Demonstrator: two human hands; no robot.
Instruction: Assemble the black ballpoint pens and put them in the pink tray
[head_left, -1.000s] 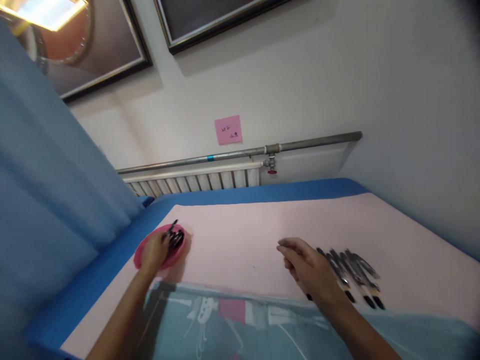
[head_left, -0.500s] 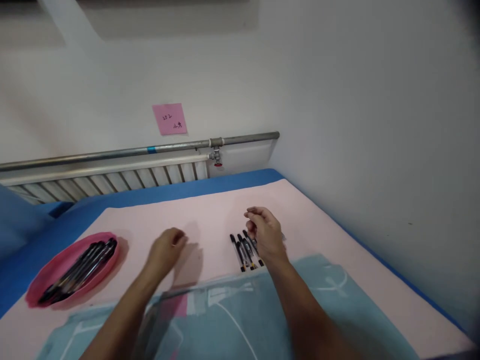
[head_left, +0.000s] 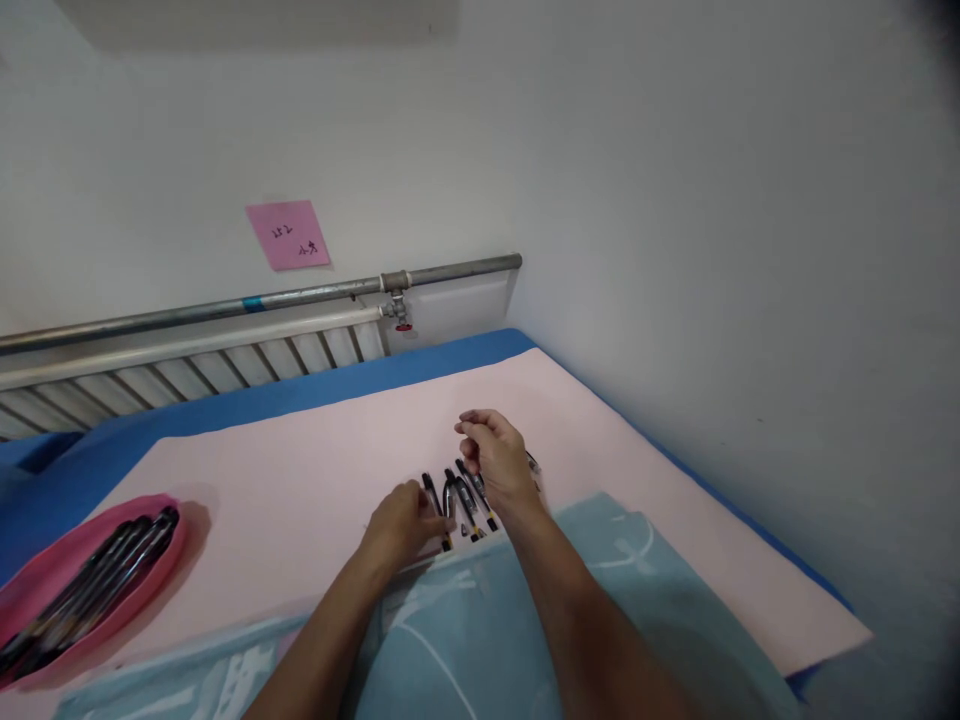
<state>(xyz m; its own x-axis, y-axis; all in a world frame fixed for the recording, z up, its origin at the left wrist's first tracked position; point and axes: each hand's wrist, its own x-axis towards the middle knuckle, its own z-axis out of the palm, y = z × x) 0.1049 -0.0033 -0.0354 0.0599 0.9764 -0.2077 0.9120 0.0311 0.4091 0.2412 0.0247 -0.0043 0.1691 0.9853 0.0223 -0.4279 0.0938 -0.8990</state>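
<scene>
pink sheet (head_left: 300, 480) bears slim black-capped pens (head_left: 465, 501); left hand (head_left: 399, 522) curls at one, hold unclear; right hand (head_left: 498, 455) pinched, seemingly bare.

One left hand (head_left: 401, 525) and one right hand (head_left: 499, 455): two in all. Beside them, at least four black-ended pens (head_left: 466, 497); the hands hide the full number. On the left, one pink oval bowl (head_left: 56, 565) with several more pens (head_left: 101, 590), overlapping too closely to count. Far side: one pink sticky note (head_left: 289, 236), one valve (head_left: 398, 308), one radiator (head_left: 247, 362).
</scene>
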